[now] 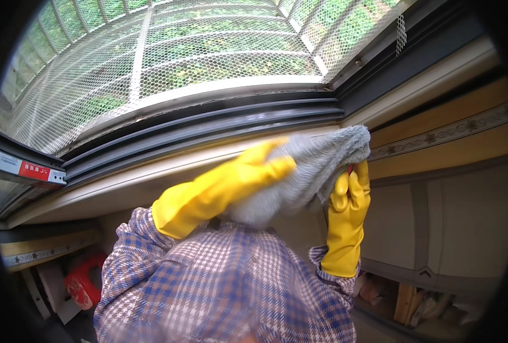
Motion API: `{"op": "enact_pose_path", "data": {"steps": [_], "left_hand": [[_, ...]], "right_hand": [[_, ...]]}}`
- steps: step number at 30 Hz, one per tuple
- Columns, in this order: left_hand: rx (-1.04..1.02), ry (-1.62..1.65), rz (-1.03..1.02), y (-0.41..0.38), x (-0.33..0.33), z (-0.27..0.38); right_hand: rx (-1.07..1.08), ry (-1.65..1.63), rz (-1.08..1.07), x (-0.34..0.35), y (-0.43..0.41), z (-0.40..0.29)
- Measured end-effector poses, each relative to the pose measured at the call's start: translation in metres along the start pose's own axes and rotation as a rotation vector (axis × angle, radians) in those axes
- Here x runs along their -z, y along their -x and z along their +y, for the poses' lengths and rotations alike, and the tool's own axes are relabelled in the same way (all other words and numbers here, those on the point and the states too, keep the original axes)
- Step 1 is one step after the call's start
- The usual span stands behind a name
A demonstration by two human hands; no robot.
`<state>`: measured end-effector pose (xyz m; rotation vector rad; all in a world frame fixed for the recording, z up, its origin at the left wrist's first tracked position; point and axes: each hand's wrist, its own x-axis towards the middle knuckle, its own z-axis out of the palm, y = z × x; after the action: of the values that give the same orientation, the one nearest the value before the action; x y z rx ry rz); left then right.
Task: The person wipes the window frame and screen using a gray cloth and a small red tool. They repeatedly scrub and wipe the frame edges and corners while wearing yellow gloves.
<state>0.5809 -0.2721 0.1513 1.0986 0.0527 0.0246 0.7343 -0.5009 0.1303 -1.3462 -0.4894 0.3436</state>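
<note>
A grey plush cloth [305, 171] hangs between my two hands, partly blurred. My left hand [237, 171], in a yellow rubber glove, has its fingers and thumb on the cloth's left side; motion blur softens the fingertips. On the other side my right hand [352, 193], gloved alike, is closed at the cloth's bunched right end. A small bit of something red [351, 168] shows between its fingers; the rest is hidden. Just beyond the cloth lie the pale window sill [185, 168] and the dark sliding-window track [219, 121].
White mesh and bars [228, 47] enclose the space outside the window. A dark frame [408, 64] rises at right, beside a wall with a patterned border strip [430, 138]. A sash with a printed label [26, 167] stands at left. Below it sits a red plastic object [84, 281].
</note>
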Motion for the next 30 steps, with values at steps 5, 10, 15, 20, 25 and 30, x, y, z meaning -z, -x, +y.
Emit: {"op": "enact_pose_path", "data": {"steps": [5, 10, 15, 20, 25, 30], "left_hand": [[0.324, -0.094, -0.283, -0.051, -0.008, -0.054], [0.349, 0.332, -0.211, -0.114, -0.023, -0.081], [0.301, 0.253, -0.223, -0.122, -0.022, -0.085], [0.173, 0.402, -0.241, -0.074, 0.031, -0.097], [0.175, 0.249, -0.123, 0.012, 0.066, -0.07], [0.266, 0.148, -0.077, 0.074, 0.077, -0.024]], "right_hand": [[-0.007, 0.679, 0.177, 0.004, -0.049, -0.019], [0.036, 2.011, 0.106, -0.012, -0.115, -0.044], [-0.567, 2.51, -0.236, -0.067, -0.181, -0.058], [-0.266, 2.182, -0.45, -0.096, -0.183, -0.089], [-0.224, 1.781, -0.618, -0.079, -0.168, -0.087], [-0.319, 1.454, -0.684, -0.125, -0.142, -0.07]]}}
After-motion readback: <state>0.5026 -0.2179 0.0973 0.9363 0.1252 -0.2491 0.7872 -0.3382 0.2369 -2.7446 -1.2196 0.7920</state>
